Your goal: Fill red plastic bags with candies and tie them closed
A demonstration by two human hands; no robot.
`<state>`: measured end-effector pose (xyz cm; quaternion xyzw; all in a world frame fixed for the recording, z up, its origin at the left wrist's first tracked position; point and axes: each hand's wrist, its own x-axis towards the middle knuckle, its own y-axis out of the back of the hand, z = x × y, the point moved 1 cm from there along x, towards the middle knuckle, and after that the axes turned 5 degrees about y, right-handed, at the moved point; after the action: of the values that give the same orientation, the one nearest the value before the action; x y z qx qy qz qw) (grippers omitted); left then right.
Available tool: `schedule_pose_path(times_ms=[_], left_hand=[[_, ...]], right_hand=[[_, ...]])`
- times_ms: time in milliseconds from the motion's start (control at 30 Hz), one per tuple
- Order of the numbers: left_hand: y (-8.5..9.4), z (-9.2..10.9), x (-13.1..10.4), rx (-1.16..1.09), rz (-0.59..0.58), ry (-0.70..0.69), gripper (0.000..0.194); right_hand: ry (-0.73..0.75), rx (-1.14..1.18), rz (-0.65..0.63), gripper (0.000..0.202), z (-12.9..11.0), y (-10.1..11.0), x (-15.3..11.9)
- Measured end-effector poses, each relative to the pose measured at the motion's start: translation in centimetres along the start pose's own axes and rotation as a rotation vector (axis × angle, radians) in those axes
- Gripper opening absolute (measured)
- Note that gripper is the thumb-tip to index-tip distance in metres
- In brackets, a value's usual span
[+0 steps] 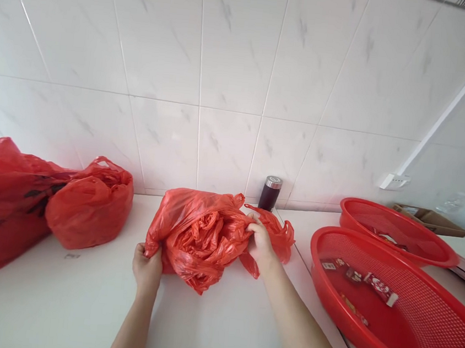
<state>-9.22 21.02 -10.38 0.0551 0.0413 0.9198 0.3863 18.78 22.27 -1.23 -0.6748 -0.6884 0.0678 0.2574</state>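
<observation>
A crumpled red plastic bag rests on the white table in front of me, bunched into loose folds at its middle. My left hand is closed on its lower left edge. On the other side, my right hand pinches the bag's right edge. What the bag contains, if anything, is hidden by the folds. Just behind my right hand lies more red plastic with handle loops; whether it belongs to the same bag I cannot tell.
A dark tumbler with a silver lid stands by the tiled wall. Full red bags sit at left. At right, a large red basket holds several wrapped snacks; a second red basket and a cardboard box are behind.
</observation>
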Motion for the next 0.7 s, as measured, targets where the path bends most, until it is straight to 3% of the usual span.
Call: schedule_pose_path(times_ms=[200, 300, 367, 500, 600, 700], left_hand=[[0.9, 0.3, 0.5, 0.071, 0.023, -0.013, 0.028], [1.5, 2.4, 0.1, 0.091, -0.031, -0.071, 0.041], [1.3, 5.0, -1.2, 0.140, -0.052, -0.235, 0.053], [-1.1, 9.4, -4.7, 0.561, -0.112, -0.643, 0.058], [-3.6, 9.4, -4.9, 0.849, -0.255, -0.700, 0.052], [-5.3, 8.2, -2.8, 0.993, -0.286, -0.686, 0.043]], right_hand=[[0.015, 0.004, -0.017, 0.021, -1.1, 0.8, 1.4], [-0.033, -0.020, -0.058, 0.019, -1.3, 0.3, 1.7], [-0.077, -0.035, -0.094, 0.020, -1.1, -0.5, 1.6], [-0.155, -0.048, -0.166, 0.020, 0.2, -2.4, 0.4], [-0.205, -0.047, -0.235, 0.019, 1.2, -3.5, -1.1], [-0.267, -0.043, -0.321, 0.018, 1.3, -3.8, -2.8]])
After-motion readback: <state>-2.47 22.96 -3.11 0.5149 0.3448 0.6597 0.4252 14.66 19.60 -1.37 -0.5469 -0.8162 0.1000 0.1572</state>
